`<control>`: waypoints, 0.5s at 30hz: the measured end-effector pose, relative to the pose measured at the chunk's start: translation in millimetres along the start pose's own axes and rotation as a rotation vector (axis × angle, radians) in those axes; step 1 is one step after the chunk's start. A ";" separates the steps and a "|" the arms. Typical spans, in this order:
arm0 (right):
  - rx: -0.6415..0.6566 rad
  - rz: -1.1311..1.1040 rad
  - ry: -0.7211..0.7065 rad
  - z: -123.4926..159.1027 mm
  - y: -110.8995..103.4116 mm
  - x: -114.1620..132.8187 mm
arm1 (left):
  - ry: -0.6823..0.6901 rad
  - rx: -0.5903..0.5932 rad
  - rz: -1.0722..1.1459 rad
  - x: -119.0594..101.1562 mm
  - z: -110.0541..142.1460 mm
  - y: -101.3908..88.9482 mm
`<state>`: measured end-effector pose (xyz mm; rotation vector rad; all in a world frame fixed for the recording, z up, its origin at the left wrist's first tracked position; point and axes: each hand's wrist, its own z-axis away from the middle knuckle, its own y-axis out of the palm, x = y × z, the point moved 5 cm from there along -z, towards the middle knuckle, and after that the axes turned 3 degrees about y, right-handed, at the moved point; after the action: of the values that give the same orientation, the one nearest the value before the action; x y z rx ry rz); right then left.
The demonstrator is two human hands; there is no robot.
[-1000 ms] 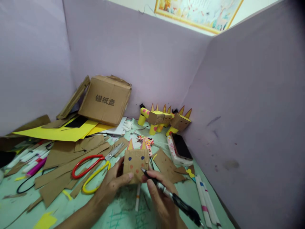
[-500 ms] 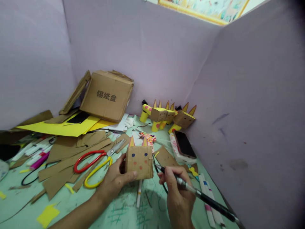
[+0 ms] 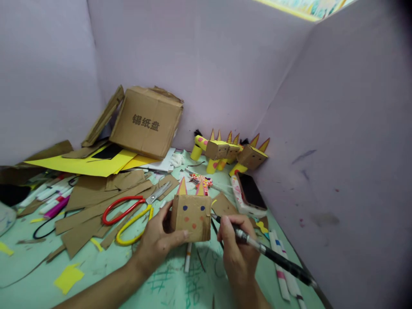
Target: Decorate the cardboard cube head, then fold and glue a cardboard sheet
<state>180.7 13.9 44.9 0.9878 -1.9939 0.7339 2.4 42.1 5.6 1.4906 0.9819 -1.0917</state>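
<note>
My left hand [image 3: 161,238] grips a small cardboard box [image 3: 192,231] from its left side, thumb across the lower front. On the box's front are two dark blue dots and fainter red-orange dots. Two yellow pointed ears with pinkish edges stand up from its top. In my right hand [image 3: 238,244] is a slim black-and-silver pen [image 3: 273,256], its tip at the box's right edge; whether the tip touches the cardboard I cannot tell. A white marker [image 3: 187,258] lies beneath the box. Scissors [image 3: 141,212] with red and yellow handles rest to the left.
Cardboard strips [image 3: 93,210], yellow sheets [image 3: 77,165] and markers cover the left side. A large carton [image 3: 146,122] leans at the back. Several yellow animal figures with cardboard heads [image 3: 252,157] stand back right, near a phone [image 3: 251,191]. Pale purple walls [image 3: 347,141] enclose the table.
The camera view has tilted slightly down and shifted left. The pen tip has come closer to the box's right edge. Both hands keep their holds.
</note>
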 end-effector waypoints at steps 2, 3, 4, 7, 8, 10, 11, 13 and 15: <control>0.037 0.006 -0.020 3.6 2.9 0.3 | 0.008 -0.016 -0.014 -0.6 1.9 0.5; 0.041 0.014 -0.031 4.6 2.8 -0.1 | 0.006 -0.029 -0.025 -0.6 2.3 0.3; 0.037 0.026 -0.048 5.2 1.9 -0.6 | 0.004 -0.039 -0.034 -0.4 2.5 0.0; 0.034 0.059 -0.065 5.1 0.0 -4.9 | 0.008 -0.046 -0.050 0.1 2.3 -0.3; 0.043 0.062 -0.067 4.9 0.4 -6.3 | 0.012 -0.040 -0.054 0.4 2.2 -0.1; 0.063 0.055 -0.100 5.1 2.2 -6.2 | 0.024 -0.020 -0.065 0.7 2.4 0.9; 0.070 0.056 -0.130 5.4 3.1 -4.7 | 0.031 -0.009 -0.072 0.9 2.7 1.5; 0.066 0.067 -0.195 6.1 3.8 -0.4 | 0.039 -0.002 -0.092 1.3 3.3 1.9; 0.058 0.084 -0.224 6.3 3.5 2.4 | 0.040 -0.013 -0.105 1.9 3.5 1.4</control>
<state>174.4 10.1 43.0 1.0656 -2.2297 0.7581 3.7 38.5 3.8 1.4690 1.1038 -1.1320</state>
